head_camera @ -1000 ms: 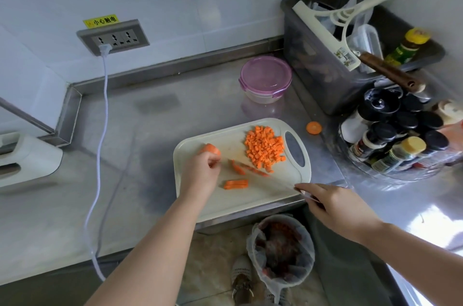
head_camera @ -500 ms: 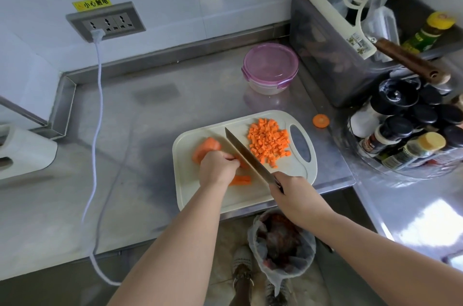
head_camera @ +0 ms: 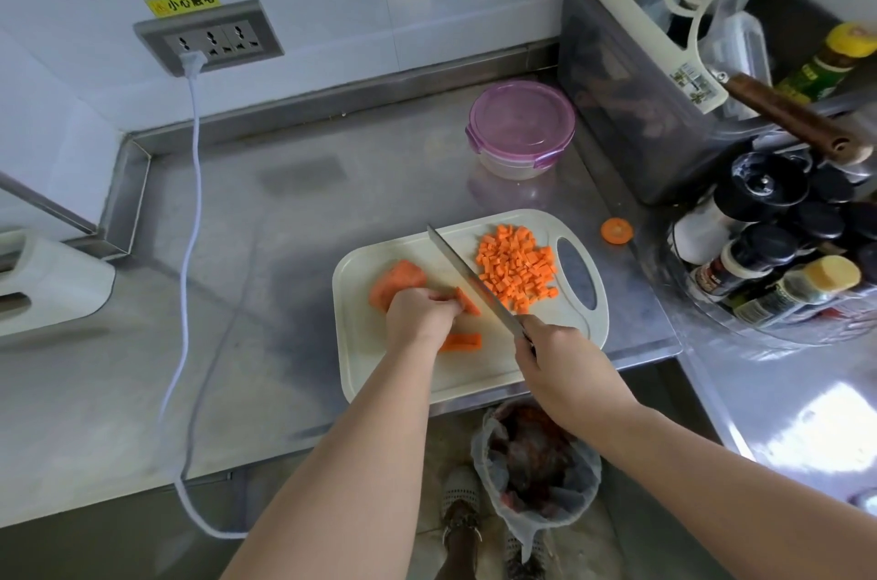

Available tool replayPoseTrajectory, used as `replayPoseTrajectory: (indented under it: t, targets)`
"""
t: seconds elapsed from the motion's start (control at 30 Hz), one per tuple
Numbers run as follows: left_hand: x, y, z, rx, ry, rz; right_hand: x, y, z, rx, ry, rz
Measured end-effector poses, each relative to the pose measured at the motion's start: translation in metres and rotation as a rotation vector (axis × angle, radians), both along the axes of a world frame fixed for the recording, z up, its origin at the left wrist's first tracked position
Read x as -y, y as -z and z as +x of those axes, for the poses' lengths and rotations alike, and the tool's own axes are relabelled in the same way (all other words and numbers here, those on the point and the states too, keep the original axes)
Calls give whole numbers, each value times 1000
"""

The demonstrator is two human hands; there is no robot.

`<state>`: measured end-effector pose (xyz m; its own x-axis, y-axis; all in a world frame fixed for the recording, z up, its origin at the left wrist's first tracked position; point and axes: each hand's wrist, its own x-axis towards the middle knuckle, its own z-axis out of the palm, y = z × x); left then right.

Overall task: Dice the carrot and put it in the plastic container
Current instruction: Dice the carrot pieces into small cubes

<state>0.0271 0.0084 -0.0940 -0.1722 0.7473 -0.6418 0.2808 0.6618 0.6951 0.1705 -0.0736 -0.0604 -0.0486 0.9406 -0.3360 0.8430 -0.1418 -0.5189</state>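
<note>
Lower centre of frame: pale cutting board (head_camera: 474,373) on steel desk (head_camera: 237,294), handle hole toward the right.

- Pins carrot strips (head_camera: 467,302) to the board with left hand (head_camera: 417,316); grip curled, fingertips on top of the strips, knuckles up.
- Holds knife (head_camera: 467,273) in right hand (head_camera: 555,356); grip wrapped tight round the handle. Blade on a diagonal, tip toward upper left, lying between the left fingertips and the diced pile. Contact of edge with strips: cannot tell.
- Diced carrot (head_camera: 515,268): heap of small cubes on right part of board, just beside the blade.
- Uncut carrot chunk (head_camera: 396,283): left part of board, partly under the left hand.
- One loose strip (head_camera: 462,341) just below the left hand, flat on board.
- Carrot round (head_camera: 616,230) off the board, on desk to its right.
- Plastic container (head_camera: 522,124): above the board in frame, well apart from it, purple lid on.

Surroundings: dark bin (head_camera: 617,114) at upper right with squeegee (head_camera: 664,52) across it; tray of spice bottles (head_camera: 769,257) at right edge; wall socket (head_camera: 209,39) at upper left with white cable (head_camera: 190,200) trailing down over desk; lined waste bin (head_camera: 536,465) on the floor below the board.
</note>
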Motion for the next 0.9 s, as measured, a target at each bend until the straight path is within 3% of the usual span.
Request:
replayPoseTrajectory:
  t: [0.27, 0.9]
  targets:
    - [-4, 2, -2, -121, 91, -5, 4, -4, -10, 91, -53, -38]
    - [-5, 7, 0, -109, 41, -30, -2, -5, -19, 221, -90, -145]
